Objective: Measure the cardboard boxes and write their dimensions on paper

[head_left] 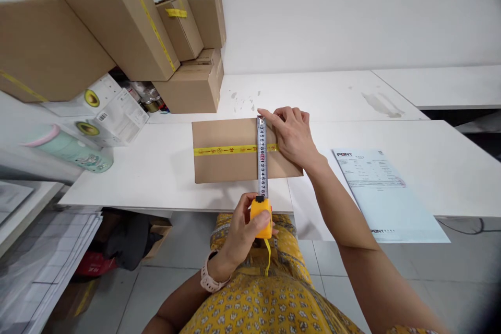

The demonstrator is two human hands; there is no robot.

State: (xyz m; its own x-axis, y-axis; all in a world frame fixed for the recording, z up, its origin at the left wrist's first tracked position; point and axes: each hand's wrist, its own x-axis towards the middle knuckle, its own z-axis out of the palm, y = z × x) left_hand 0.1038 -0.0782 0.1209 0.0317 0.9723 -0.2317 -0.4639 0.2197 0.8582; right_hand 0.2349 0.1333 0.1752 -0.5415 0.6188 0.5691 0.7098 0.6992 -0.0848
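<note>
A brown cardboard box with a yellow printed tape strip along its top lies on the white table. Across its short side runs the marked blade of a tape measure. My left hand grips the yellow case just off the table's front edge, thumb on top, a yellow strap hanging below. My right hand lies over the box's right end. Its index finger stretches to the blade's tip at the far edge, with the other fingers partly curled; the thumb is not clearly visible.
Cardboard boxes are stacked at the back left, beside white cartons with avocado pictures. A mint green tumbler stands at the left. Printed sheets lie at the right, overhanging the white table's front edge.
</note>
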